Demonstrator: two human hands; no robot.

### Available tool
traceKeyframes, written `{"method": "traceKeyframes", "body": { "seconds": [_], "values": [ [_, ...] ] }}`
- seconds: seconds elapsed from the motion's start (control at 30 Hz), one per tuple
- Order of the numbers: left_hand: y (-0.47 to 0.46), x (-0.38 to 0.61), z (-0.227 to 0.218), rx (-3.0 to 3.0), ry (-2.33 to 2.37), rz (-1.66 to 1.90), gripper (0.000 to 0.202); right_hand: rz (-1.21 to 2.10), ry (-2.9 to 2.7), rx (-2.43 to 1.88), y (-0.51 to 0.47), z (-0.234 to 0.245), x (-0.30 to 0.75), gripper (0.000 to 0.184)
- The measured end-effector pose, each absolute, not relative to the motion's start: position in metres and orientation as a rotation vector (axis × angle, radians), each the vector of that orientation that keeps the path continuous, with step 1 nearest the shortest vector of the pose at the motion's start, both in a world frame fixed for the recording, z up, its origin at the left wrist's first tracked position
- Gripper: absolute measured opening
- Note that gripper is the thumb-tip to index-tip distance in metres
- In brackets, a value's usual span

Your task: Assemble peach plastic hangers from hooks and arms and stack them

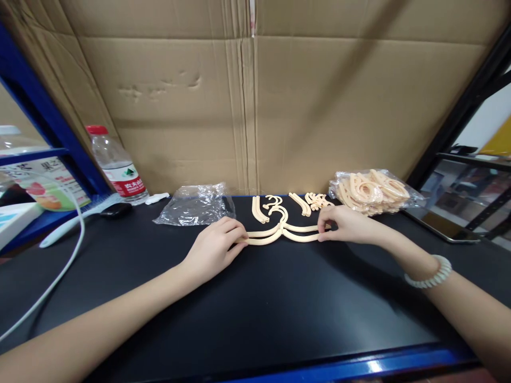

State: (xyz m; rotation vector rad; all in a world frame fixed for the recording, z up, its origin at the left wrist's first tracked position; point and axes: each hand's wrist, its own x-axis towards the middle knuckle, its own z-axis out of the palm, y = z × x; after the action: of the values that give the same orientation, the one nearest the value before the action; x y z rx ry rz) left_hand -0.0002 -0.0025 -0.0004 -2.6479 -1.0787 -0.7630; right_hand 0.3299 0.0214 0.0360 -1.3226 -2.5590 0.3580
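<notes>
On the black tabletop lies a pale beige ornament of curved strips (282,226), with two long arms to each side and a curl at its top. My left hand (217,242) has its thumb and fingers closed on the ends of the left arms. At the other side, my right hand (345,223) pinches the ends of the right arms, a bead bracelet on its wrist. Just behind the ornament are loose curved strips (259,209), small curled pieces (273,202), more strips (300,204) and a little pile of curls (317,200).
A clear plastic bag (195,205) lies left of the pieces; a filled bag of beige pieces (371,191) is at the right. A red-capped bottle (120,167), a white brush (80,218) and a white cable (75,244) are on the left. Cardboard (179,106) walls the back.
</notes>
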Motion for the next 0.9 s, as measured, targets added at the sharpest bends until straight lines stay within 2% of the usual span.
{"method": "traceKeyframes", "body": {
  "seconds": [0.47, 0.73, 0.8, 0.9],
  "values": [
    [0.007, -0.004, -0.008, -2.698, -1.101, -0.842, 0.018, 0.209, -2.55, -1.407, 0.022, 0.034, 0.33, 0.008],
    [0.009, -0.005, -0.009, -2.691, -1.112, -0.879, 0.022, 0.239, -2.471, -1.465, 0.025, 0.032, 0.336, 0.004],
    [0.01, -0.005, -0.009, -2.691, -1.121, -0.879, 0.022, 0.239, -2.457, -1.446, 0.025, 0.032, 0.337, 0.011],
    [0.01, -0.004, -0.009, -2.693, -1.123, -0.872, 0.022, 0.247, -2.478, -1.416, 0.024, 0.032, 0.337, 0.032]
  ]
}}
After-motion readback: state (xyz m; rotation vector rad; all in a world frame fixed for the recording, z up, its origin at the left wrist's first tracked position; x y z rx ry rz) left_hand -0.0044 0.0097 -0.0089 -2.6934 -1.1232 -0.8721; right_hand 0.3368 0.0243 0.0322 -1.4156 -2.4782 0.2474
